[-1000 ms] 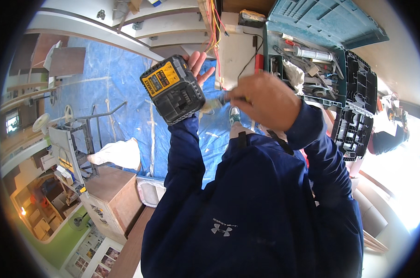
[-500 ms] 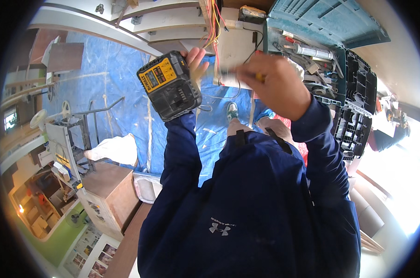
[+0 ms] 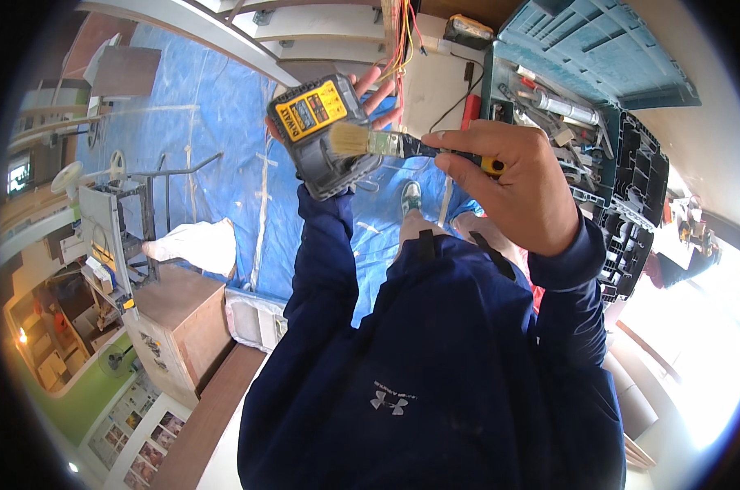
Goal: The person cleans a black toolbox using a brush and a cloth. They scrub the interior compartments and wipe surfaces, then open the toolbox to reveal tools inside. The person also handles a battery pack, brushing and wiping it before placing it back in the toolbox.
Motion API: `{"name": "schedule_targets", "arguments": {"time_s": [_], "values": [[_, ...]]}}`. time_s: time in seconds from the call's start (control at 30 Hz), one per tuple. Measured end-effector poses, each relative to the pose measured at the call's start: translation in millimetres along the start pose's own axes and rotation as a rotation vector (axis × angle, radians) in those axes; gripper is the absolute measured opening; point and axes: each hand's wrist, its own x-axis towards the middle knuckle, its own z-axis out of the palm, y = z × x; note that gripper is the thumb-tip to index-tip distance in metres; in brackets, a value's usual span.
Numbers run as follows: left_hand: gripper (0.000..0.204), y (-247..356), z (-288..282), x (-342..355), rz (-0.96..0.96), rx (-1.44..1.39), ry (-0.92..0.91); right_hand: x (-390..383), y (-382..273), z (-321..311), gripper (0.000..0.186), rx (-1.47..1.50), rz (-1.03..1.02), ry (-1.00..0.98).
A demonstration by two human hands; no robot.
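Observation:
A black battery charger with a yellow label (image 3: 311, 112) is held up in front of me. My left hand (image 3: 380, 96) supports it from behind, several fingers showing past its right edge and the palm hidden. Between the fingers and thumb of my right hand (image 3: 504, 175) is a paintbrush (image 3: 386, 144) with a black and yellow handle. Its pale bristles lie over the charger's face, at the lower edge of the label, and look to be touching it. Part of the handle is covered by my right hand.
A teal toolbox (image 3: 586, 57) stands with its lid up at the far right, holding several tools and a caulking gun (image 3: 566, 107). Loose coloured wires (image 3: 401, 49) hang at the back. Blue sheeting (image 3: 223, 122) covers the floor. A wooden cabinet (image 3: 186, 327) stands at the left.
My right hand, blurred before, has come nearer and lower, and the brush now lies across the charger. The charger has shifted slightly right, and more fingers of my left hand show.

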Motion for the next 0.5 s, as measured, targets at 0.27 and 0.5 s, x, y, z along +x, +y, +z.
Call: {"name": "schedule_targets", "arguments": {"time_s": [0.27, 0.5], "values": [[0.136, 2, 9, 3, 0.104, 0.29, 0.019, -8, -9, 20, 0.017, 0.279, 0.173, -0.192], [0.134, 0, 21, 2, 0.246, 0.539, 0.173, -12, -1, 26, 0.017, -0.15, 0.121, 0.005]]}}
